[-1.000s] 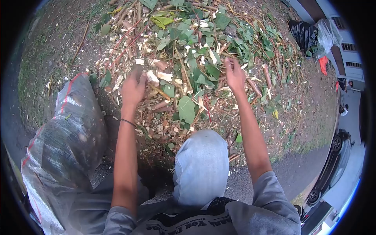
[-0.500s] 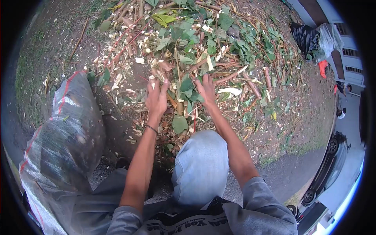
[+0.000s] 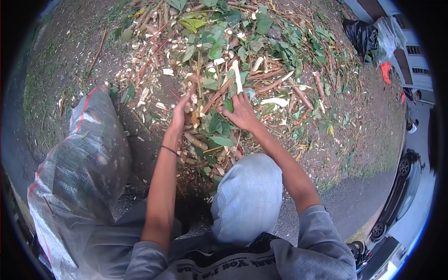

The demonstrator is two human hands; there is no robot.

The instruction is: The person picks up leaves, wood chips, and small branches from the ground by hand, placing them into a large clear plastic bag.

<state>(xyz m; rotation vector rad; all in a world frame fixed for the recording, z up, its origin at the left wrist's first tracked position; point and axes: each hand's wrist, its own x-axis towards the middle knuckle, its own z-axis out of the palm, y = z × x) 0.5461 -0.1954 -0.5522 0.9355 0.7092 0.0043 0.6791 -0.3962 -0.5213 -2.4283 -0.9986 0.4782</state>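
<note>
Straight up at 12 o'clock, a broad, untidy heap of plant cuttings (image 3: 261,77), spilling from 11 round to 2 across dark soil (image 3: 143,151): limp green leaves (image 3: 215,123), reddish-brown stems (image 3: 302,98), peeled wood (image 3: 275,101) showing creamy white. Over at 9, a bulging see-through sack (image 3: 95,154), red-striped, with murky contents. Out at 2, a shiny black bag (image 3: 360,39). And into the heap, both hands! Left hand (image 3: 180,113) at 10, with fingers straight, close together, palm turned inward; right hand (image 3: 240,113) at 1, with fingers loosely bent, thumb spread wide, low among the leaves. Right by its fingertips, a pale split strip (image 3: 237,78). At 11, a blocky cream chip (image 3: 168,72).
</note>
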